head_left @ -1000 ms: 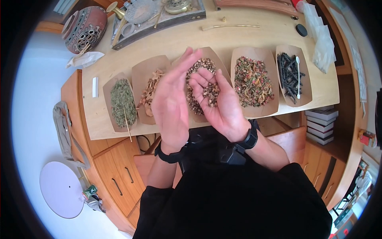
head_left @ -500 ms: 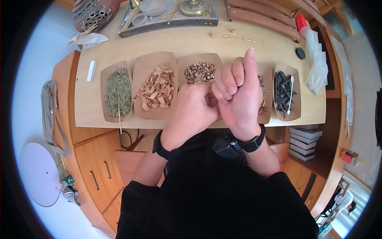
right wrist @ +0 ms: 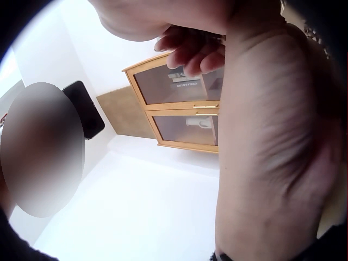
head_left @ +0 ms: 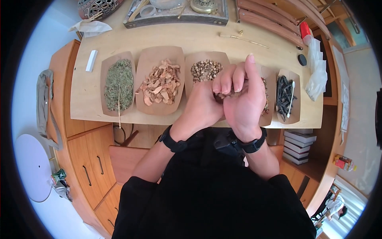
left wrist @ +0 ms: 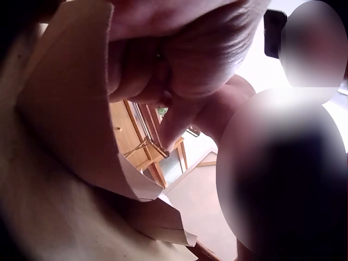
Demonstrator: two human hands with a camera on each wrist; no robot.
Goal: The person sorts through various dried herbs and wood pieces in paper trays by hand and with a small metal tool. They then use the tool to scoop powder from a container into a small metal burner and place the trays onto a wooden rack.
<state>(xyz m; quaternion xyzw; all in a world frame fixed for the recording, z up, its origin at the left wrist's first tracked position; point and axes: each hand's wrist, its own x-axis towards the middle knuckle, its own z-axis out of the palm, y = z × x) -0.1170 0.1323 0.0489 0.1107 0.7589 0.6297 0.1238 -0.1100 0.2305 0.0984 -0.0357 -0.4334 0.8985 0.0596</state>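
Observation:
In the head view my hands meet above the front of the middle tray. My right hand [head_left: 247,101] is turned palm up, its fingers curled over small dried brown herb pieces [head_left: 232,95] that show between the two hands. Pressed against it from the left is my left hand [head_left: 203,104], back upward, with most of its fingers hidden. Behind them lies the middle paper tray [head_left: 191,59], which bears similar chunky brown herb pieces [head_left: 205,70]. The left wrist view shows the left hand [left wrist: 201,54] close to a paper tray's side [left wrist: 70,103].
Along the desk [head_left: 159,38] stand other paper trays: green dried herb [head_left: 119,85] with a thin stick, tan slices [head_left: 161,83], a mix [head_left: 266,95] half covered by my right hand, and black sticks [head_left: 283,95] with a white spoon [head_left: 291,99]. A wooden toolbox [head_left: 175,20] sits behind.
My left hand has come down from a raised, blurred pose to lie against the right. The right fingers went from a half-open palm to a fist, then loosened, showing brown pieces.

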